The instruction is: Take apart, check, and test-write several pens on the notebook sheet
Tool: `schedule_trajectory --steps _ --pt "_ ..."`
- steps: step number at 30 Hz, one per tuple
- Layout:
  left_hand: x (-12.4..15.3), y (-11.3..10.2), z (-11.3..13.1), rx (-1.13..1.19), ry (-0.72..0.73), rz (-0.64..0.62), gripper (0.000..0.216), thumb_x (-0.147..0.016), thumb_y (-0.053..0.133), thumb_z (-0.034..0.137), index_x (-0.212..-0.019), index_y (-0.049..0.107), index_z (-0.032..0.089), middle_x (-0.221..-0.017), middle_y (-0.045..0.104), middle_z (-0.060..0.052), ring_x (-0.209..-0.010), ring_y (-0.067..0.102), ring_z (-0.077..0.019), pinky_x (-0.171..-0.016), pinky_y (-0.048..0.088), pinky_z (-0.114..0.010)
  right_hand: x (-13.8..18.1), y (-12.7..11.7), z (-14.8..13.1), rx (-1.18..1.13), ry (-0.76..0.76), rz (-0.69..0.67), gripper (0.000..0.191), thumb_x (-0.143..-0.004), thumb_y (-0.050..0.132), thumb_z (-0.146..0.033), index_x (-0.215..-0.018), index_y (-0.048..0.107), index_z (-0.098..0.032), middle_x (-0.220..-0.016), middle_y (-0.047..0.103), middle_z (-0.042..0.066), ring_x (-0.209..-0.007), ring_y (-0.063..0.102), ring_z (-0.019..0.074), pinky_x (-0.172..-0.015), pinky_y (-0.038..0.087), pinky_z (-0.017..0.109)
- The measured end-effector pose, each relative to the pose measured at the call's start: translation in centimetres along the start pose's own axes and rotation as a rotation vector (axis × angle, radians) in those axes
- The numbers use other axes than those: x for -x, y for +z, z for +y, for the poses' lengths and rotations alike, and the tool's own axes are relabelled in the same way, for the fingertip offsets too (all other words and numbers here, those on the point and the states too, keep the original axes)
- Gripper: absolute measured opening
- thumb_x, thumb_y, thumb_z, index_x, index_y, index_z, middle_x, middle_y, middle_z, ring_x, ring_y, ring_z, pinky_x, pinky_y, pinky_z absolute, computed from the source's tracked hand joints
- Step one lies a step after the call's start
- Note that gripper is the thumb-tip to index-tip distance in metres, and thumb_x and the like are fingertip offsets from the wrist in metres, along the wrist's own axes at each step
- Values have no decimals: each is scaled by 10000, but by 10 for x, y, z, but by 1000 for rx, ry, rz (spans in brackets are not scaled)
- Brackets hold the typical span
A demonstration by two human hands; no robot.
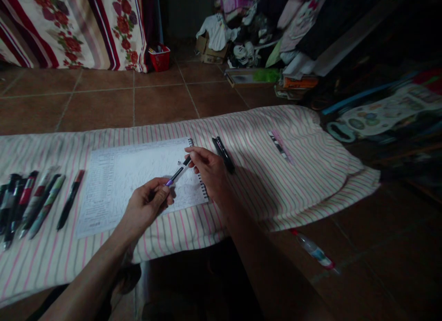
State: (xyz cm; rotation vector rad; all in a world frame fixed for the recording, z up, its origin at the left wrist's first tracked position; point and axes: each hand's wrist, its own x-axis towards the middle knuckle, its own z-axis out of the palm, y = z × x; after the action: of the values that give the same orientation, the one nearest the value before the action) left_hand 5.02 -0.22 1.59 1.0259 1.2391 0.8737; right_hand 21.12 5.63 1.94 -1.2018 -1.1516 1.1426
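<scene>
Both my hands hold one pen [177, 174] with a purple grip above a spiral notebook [138, 183]. My left hand [147, 207] is closed round the pen's lower end. My right hand [209, 169] pinches its upper end with the fingertips. The notebook lies open on a striped cloth [283, 183], its page covered with scribbles. Two dark pens [223, 154] lie just right of the notebook's spiral edge.
A row of several pens [31, 201] lies on the cloth at the left. Another pen [280, 146] rests further right. A small bottle [314, 251] lies on the tiled floor. Clutter of clothes and boxes [262, 40] and a red basket [159, 57] stand behind.
</scene>
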Motion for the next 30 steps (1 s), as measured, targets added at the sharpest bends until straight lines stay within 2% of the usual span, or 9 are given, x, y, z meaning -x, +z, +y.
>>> schedule_trajectory --steps 10,23,30 --pt "-1 1 3 -38 -5 7 345 -781 612 433 -958 573 140 -612 580 8 -577 495 -106 -539 358 -235 1 -2 3 20 -23 -4 188 -811 555 -292 -884 693 -187 -714 646 -2 -558 527 70 -447 377 178" --pt "-1 4 5 -41 -20 32 354 -749 638 442 -936 585 147 -579 582 13 -498 472 -94 -476 330 -215 2 -3 3 37 -9 -38 188 -806 557 -316 -877 688 -202 -750 657 5 -595 557 85 -449 386 177" --pt "-2 6 8 -32 -50 54 399 -720 655 443 -961 581 134 -613 605 4 -545 529 -106 -504 383 -219 2 -4 5 63 -24 -39 200 -815 551 -308 -903 687 -191 -756 659 9 -607 573 86 -452 396 174"
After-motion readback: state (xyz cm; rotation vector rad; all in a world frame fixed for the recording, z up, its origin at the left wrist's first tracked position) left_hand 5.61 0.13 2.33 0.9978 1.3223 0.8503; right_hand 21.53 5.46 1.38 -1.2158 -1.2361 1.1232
